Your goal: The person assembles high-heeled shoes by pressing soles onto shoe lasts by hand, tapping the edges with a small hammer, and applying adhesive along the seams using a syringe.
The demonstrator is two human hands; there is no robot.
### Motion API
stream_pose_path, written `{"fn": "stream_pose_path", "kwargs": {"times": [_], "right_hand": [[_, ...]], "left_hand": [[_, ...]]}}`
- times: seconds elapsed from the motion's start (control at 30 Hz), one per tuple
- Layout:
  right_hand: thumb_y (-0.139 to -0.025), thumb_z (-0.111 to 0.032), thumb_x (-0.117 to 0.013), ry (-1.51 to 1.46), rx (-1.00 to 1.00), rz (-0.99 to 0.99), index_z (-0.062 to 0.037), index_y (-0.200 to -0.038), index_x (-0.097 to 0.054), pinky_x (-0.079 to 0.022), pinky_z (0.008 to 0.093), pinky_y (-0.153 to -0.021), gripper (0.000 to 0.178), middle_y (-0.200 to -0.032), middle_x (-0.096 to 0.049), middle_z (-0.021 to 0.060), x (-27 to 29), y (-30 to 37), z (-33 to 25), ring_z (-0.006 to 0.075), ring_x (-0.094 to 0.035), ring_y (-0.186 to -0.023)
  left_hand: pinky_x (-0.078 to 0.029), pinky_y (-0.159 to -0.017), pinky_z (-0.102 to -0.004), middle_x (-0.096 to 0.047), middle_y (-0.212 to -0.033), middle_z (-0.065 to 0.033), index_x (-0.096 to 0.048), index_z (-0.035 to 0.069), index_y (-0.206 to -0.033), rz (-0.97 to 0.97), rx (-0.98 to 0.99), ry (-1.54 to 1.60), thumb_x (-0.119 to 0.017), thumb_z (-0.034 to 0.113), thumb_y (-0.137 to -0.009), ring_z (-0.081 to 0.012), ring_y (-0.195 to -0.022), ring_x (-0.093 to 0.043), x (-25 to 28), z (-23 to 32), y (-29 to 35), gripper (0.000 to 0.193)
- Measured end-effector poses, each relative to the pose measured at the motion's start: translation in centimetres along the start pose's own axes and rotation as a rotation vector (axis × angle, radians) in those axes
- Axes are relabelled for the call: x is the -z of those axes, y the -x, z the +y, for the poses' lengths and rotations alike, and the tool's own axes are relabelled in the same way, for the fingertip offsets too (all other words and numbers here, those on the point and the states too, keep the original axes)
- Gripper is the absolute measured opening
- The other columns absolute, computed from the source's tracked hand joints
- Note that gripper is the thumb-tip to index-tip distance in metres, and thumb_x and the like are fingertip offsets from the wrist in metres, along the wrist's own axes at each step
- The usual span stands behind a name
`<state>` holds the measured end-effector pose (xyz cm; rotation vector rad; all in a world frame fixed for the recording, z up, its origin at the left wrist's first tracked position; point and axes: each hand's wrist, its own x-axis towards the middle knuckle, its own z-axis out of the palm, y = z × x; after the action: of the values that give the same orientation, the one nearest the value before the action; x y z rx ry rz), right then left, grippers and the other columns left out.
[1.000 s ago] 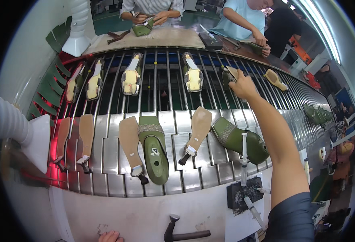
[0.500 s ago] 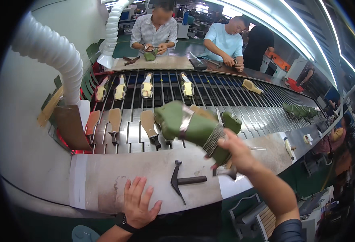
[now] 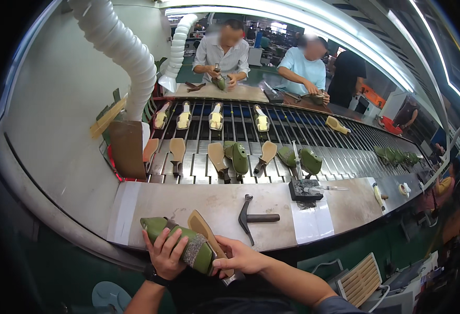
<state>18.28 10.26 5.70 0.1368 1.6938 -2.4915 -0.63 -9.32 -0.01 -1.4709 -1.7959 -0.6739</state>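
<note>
My left hand (image 3: 167, 254) is wrapped over a green shoe upper (image 3: 154, 226) that has a rough grey band near one end. My right hand (image 3: 242, 256) grips a tan shoe sole with a heel (image 3: 203, 227), held against the upper's right side; the sole's far end tilts up and away. Both pieces are above the near edge of the bench (image 3: 162, 201). A dark hammer (image 3: 261, 217) with a curved head lies on the bench, right of the sole. My fingertips under the upper are hidden.
Beyond the bench runs a slatted conveyor (image 3: 188, 178) with soles (image 3: 176, 152), green uppers (image 3: 238, 158) and pale-topped shoe forms (image 3: 216, 116). A dark block (image 3: 306, 189) with a syringe-like tool stands at right. A white hose (image 3: 122, 52) hangs left. Two people work opposite.
The green upper has come down from over the conveyor to the near bench edge. My left hand, earlier spread on the bench, now holds it; my right hand now grips the sole.
</note>
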Motion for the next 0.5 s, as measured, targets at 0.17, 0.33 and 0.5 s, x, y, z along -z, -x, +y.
{"fn": "stream_pose_path", "kwargs": {"times": [0.17,0.33,0.5], "right_hand": [[-0.108,-0.015,-0.062,-0.177,0.135,0.371,0.0048,-0.137,-0.058,-0.062,0.0323,-0.085,0.035,-0.122,-0.071,0.0143,1.2,-5.6,3.1,0.0226,-0.075,-0.100],[-0.108,-0.010,-0.058,0.149,0.301,0.700,0.0056,-0.121,-0.063,-0.062,0.0321,-0.074,0.021,-0.102,-0.073,0.0137,4.2,-9.1,4.0,0.0182,-0.073,-0.085],[-0.098,-0.006,-0.068,0.782,0.473,0.722,0.0044,-0.119,-0.061,-0.054,0.0338,-0.059,0.024,-0.081,-0.071,0.0113,8.1,-7.0,3.1,0.0184,-0.067,-0.062]], "left_hand": [[-0.016,-0.124,-0.0750,-0.061,-0.144,-0.0099,-0.059,0.017,-0.134,0.085,0.146,-0.038,-0.080,0.039,-0.086,-0.0368,-0.141,-0.050,1.7,-1.1,0.6,0.057],[-0.008,-0.126,-0.0732,-0.058,-0.153,-0.0047,-0.061,0.024,-0.142,0.020,0.065,0.053,-0.078,0.056,-0.080,-0.0277,-0.145,-0.050,-0.4,1.1,1.2,0.072],[-0.002,-0.130,-0.0685,-0.059,-0.153,-0.0014,-0.060,0.020,-0.144,0.018,-0.009,-0.022,-0.066,0.036,-0.096,-0.0192,-0.146,-0.050,-1.2,3.8,2.3,0.051]]}}
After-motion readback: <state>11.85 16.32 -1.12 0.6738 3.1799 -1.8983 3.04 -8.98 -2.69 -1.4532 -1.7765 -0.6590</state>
